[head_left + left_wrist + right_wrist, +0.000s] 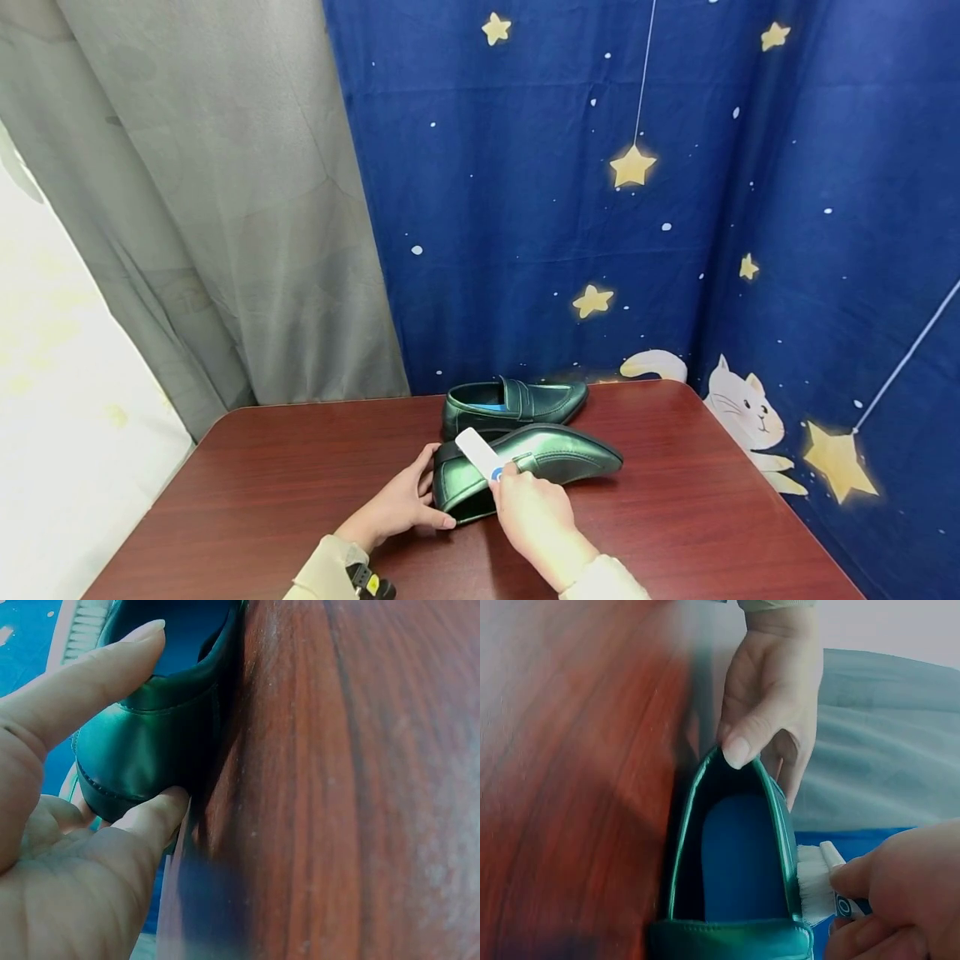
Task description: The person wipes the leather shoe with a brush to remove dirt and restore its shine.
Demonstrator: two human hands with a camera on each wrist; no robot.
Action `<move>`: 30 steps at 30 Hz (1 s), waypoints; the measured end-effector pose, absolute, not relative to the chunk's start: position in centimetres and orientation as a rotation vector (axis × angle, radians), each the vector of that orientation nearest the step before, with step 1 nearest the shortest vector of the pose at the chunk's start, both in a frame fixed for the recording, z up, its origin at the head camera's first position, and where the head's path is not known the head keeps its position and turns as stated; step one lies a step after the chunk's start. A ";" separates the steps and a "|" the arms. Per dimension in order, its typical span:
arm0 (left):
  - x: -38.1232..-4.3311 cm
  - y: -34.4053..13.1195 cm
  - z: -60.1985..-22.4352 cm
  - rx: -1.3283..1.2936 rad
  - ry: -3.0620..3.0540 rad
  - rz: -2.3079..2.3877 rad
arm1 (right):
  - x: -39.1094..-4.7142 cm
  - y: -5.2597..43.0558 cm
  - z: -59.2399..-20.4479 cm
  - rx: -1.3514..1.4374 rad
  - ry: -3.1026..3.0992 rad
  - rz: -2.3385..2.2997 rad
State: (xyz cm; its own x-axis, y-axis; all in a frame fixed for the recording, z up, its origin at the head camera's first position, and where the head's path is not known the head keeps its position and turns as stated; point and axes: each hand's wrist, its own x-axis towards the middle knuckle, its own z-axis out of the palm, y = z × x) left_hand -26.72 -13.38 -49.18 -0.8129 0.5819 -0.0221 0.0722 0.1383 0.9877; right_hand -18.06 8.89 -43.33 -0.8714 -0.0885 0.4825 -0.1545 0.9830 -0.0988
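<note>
A shiny dark green loafer point(558, 450) lies tipped on its side on the table, its opening facing the person and its toe to the right. My left hand point(401, 504) grips it at the heel, thumb at the opening's rim and fingers around the back. In my right hand point(536, 508) is a white brush point(477, 452), pinched by its handle. The bristles point(815, 883) press against the shoe's outer side in the right wrist view. A blue insole point(742, 855) shows inside the loafer.
Behind it, a matching green loafer point(480, 408) stands upright near the back edge of the reddish-brown wooden table point(300, 467). A grey curtain point(247, 208) and a blue star-patterned curtain point(525, 208) hang past that edge.
</note>
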 end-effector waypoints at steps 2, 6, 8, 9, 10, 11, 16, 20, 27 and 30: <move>-26.8 -13.4 -49.2 0.623 2.028 1.717 | -18.0 8.5 -43.4 0.187 -2.645 0.182; -26.7 -13.4 -49.3 0.612 2.030 1.720 | -17.8 7.7 -43.7 0.217 -2.663 0.158; -26.7 -13.4 -49.3 0.616 2.029 1.723 | -17.7 7.3 -44.0 0.232 -2.654 0.137; -26.7 -13.4 -49.3 0.616 2.031 1.723 | -17.6 7.1 -44.1 0.240 -2.651 0.129; -26.6 -13.4 -49.4 0.619 2.034 1.724 | -17.5 6.9 -44.2 0.247 -2.649 0.121; -26.7 -13.4 -49.4 0.630 2.036 1.725 | -17.4 6.7 -44.3 0.253 -2.653 0.121; -26.7 -13.5 -49.6 0.674 2.082 1.707 | -17.1 6.0 -44.5 0.278 -2.682 0.132; -26.7 -13.5 -49.7 0.712 2.130 1.684 | -16.9 5.7 -44.7 0.304 -2.689 0.119; -26.8 -13.5 -49.8 0.718 2.136 1.681 | -17.0 5.9 -44.9 0.296 -2.679 0.118; -26.8 -13.5 -49.7 0.699 2.123 1.687 | -17.1 6.2 -44.8 0.291 -2.689 0.132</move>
State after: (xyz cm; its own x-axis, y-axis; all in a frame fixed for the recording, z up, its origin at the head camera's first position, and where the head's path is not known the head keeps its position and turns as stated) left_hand -26.78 -13.46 -49.69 -0.8216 0.5687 0.0385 0.1660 0.1741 0.9706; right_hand -17.10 6.19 -44.84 -0.8854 -0.1832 0.4273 -0.2243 0.9734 -0.0473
